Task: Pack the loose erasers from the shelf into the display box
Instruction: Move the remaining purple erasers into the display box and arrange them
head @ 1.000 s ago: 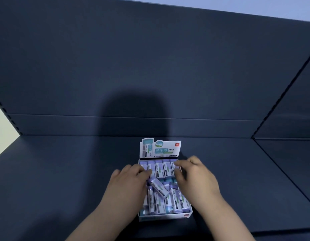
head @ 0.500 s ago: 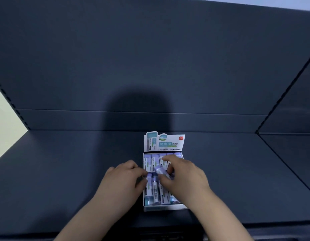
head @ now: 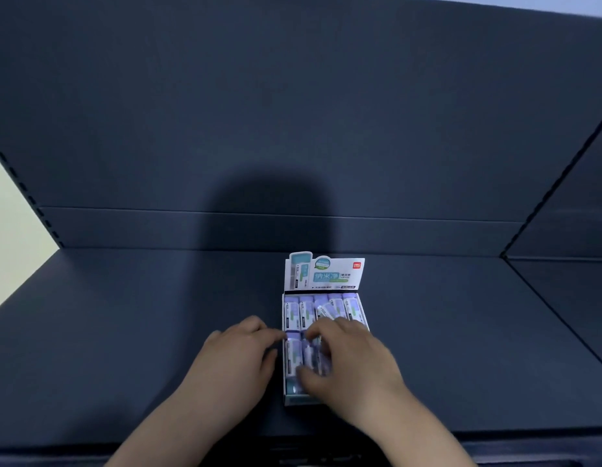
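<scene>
- A person's two hands work at a box (head: 294,401) of erasers (head: 291,311) on a dark shelf (head: 124,332), the box's header card (head: 326,274) upright at the far end.
- The erasers lie in two rows, far and near, each with its long axis running front to back. The far row shows five side by side; the near row is mostly hidden under the right hand.
- One skewed eraser (head: 326,311) lies on top of the far row, its long axis slanting from far left to near right, not seated in line with the others.
- The right hand (head: 350,362) is over the near row, fingers (head: 314,332) curled down onto the erasers and thumb at the row's near end. Whether it grips one or only presses them flat cannot be told.
- The left hand (head: 239,357) is just beside the box, fingers relaxed and tips touching the left wall, apparently steadying it. It holds nothing.
- The skewed eraser lies just beyond the right fingertips, toward the header card and across the box from the left hand. The right hand is nearer and looks the likelier one to turn it into line.
- Every eraser in view is in the box, so packing looks nearly done, with squaring up the top piece the probable remaining step.
</scene>
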Demonstrator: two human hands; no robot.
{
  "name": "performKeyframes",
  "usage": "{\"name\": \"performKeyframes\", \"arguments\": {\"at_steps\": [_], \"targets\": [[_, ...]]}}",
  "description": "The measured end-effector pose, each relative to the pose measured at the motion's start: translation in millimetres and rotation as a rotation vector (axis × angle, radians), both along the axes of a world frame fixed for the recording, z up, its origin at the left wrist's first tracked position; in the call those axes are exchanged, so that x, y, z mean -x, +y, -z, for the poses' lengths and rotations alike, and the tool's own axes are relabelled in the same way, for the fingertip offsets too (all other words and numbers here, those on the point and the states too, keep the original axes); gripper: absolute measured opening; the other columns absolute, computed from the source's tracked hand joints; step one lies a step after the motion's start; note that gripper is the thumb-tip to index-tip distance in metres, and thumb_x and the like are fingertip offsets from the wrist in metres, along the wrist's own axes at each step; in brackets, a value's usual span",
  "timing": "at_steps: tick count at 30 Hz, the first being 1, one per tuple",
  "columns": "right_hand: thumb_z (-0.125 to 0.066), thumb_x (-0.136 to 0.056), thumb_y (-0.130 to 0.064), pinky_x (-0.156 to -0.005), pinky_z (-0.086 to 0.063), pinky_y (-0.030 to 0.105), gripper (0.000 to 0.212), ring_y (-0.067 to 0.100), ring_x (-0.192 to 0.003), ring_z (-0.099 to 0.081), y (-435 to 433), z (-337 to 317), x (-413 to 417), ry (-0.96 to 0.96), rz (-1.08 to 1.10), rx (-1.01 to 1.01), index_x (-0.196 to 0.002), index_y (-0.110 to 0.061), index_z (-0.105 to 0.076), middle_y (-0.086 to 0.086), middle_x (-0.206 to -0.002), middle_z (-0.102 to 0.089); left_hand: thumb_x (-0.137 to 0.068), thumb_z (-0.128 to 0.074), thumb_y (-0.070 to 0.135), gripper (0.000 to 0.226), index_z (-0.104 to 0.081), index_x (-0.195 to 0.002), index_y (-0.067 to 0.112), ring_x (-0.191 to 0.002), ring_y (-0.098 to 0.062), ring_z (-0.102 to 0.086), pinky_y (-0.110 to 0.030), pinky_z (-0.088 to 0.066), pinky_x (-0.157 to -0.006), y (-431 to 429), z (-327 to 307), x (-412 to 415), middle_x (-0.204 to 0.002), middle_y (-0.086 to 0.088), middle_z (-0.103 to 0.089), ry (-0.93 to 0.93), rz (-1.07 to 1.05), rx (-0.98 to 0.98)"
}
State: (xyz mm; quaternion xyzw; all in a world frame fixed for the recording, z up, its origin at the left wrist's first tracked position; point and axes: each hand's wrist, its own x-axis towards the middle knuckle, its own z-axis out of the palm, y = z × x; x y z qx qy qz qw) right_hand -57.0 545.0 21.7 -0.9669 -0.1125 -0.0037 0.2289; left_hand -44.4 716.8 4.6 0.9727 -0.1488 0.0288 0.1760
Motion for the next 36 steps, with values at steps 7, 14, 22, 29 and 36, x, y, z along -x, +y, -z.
{"name": "performKeyframes", "arguments": {"at_steps": [7, 14, 22, 29, 36], "targets": [[-0.054, -0.083, -0.032, -0.075, -0.046, 0.023, 0.031, 0.004, -0.086, -0.051, -5, 9, -3, -0.038, 0.132, -0.156, -0.113, -0.040, -0.050, -0.014, -0.082, -0.054, -0.089, -0.031, 0.025, 0.047, -0.054, -0.126, 0.044, -0.095, -0.011, -0.057, -0.027, -0.035, -0.079, 5, 7, 1, -0.107, 0.014, -0.053, -0.039, 0.032, 0.063], [-0.060, -0.081, -0.035, -0.079, -0.045, 0.019, 0.027, 0.002, -0.092, -0.049, -8, 12, -1, -0.029, 0.035, -0.150, -0.108, -0.037, -0.056, -0.017, -0.097, -0.047, -0.076, -0.013, 0.030, 0.067, -0.044, -0.132, 0.050, -0.105, -0.008, -0.050, -0.025, -0.030, -0.086, -3, 2, 5, -0.116, 0.016, -0.046, 0.015, 0.068, 0.007], [-0.059, -0.083, -0.020, -0.072, -0.042, 0.015, 0.026, 0.002, -0.075, -0.045, -12, 18, -5, -0.068, 0.065, -0.205, -0.106, -0.030, -0.058, -0.019, -0.086, -0.041, -0.073, -0.041, 0.019, 0.047, -0.068, -0.095, 0.051, -0.066, -0.010, -0.056, -0.025, -0.042, -0.062, -1, 4, 5, -0.081, 0.016, -0.054, -0.106, 0.142, 0.075], [-0.060, -0.084, -0.019, -0.067, -0.036, 0.008, 0.024, -0.001, -0.073, -0.044, -14, 19, -5, -0.081, 0.052, -0.235, -0.107, -0.028, -0.059, -0.019, -0.085, -0.040, -0.066, -0.043, 0.020, 0.045, -0.069, -0.081, 0.054, -0.054, -0.007, -0.052, -0.015, -0.023, -0.054, 4, 0, 7, -0.068, 0.017, -0.051, -0.240, 0.230, -0.139], [-0.061, -0.084, -0.015, -0.067, -0.037, 0.005, 0.024, -0.002, -0.074, -0.049, -14, 22, -4, -0.072, 0.085, -0.296, -0.105, -0.027, -0.060, -0.018, -0.085, -0.042, -0.048, -0.058, 0.013, 0.047, -0.071, -0.074, 0.050, -0.051, -0.009, -0.052, -0.024, -0.033, -0.048, 12, 0, 5, -0.065, 0.015, -0.051, -0.298, 0.216, -0.184]]}}
